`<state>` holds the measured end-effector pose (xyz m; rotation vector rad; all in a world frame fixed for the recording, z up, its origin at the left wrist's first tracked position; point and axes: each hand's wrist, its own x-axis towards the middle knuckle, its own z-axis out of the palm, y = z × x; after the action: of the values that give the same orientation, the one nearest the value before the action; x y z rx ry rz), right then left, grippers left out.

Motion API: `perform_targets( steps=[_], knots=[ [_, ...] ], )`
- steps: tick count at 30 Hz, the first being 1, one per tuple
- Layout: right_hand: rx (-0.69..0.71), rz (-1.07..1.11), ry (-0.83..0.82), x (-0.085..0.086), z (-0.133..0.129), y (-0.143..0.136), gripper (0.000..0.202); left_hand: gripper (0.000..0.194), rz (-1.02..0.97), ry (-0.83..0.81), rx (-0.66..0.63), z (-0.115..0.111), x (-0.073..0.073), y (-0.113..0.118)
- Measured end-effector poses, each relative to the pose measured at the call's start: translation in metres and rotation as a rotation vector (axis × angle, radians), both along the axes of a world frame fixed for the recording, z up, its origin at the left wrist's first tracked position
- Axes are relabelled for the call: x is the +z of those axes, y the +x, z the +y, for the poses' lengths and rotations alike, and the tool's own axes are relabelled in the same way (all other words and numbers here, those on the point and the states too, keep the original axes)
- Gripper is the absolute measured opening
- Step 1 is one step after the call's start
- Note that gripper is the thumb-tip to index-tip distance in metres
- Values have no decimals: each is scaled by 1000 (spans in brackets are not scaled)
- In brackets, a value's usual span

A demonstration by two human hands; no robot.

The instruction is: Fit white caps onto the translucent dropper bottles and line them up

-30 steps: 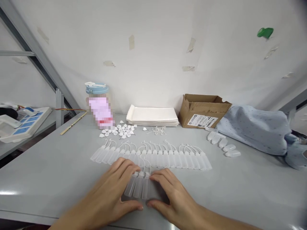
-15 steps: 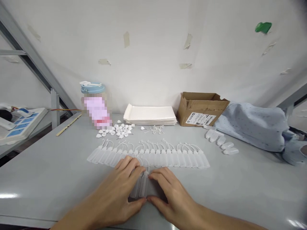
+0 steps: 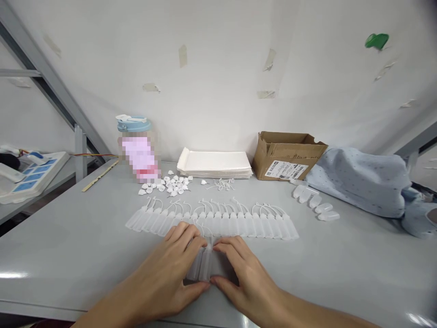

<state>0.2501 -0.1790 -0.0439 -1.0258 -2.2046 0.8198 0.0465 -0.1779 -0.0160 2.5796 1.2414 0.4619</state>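
Observation:
Two clear plastic tubes with thin white loops lie side by side on the grey table, between my hands. My left hand curves round their left side, fingertips at the tops and thumb at the lower ends. On the right, my right hand touches the right-hand tube with its fingertips and thumb. Both hands together hold the pair. Behind them stretches a long row of similar tubes, each with a white loop at its top. Part of that row is hidden by my left hand.
White caps and a small heap of white loops lie behind the row. Farther back are a white stack, a cardboard box and a blue-lidded container. Loose clear pieces lie beside blue cloth.
The view has shifted slightly. Both hands stay around the two tubes, which have barely moved.

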Motion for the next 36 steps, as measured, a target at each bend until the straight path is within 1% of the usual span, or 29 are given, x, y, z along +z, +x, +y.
perform_targets(
  steps=[6, 11, 19, 23, 36],
  knots=[
    [32, 1, -16, 0, 1, 0, 40, 32, 5, -19, -5, 0, 1, 1],
    [54, 12, -14, 1, 0, 0, 40, 30, -15, 18, -5, 1, 1, 0],
    [59, 16, -12, 0, 1, 1, 40, 34, -41, -4, 0, 1, -2, -2],
    [55, 7, -13, 0, 1, 1, 41, 37, -24, -19, 0, 1, 0, -1],
    [69, 16, -16, 0, 1, 1, 42, 32, 18, -82, -12, 6, 6, 2]
  ],
)
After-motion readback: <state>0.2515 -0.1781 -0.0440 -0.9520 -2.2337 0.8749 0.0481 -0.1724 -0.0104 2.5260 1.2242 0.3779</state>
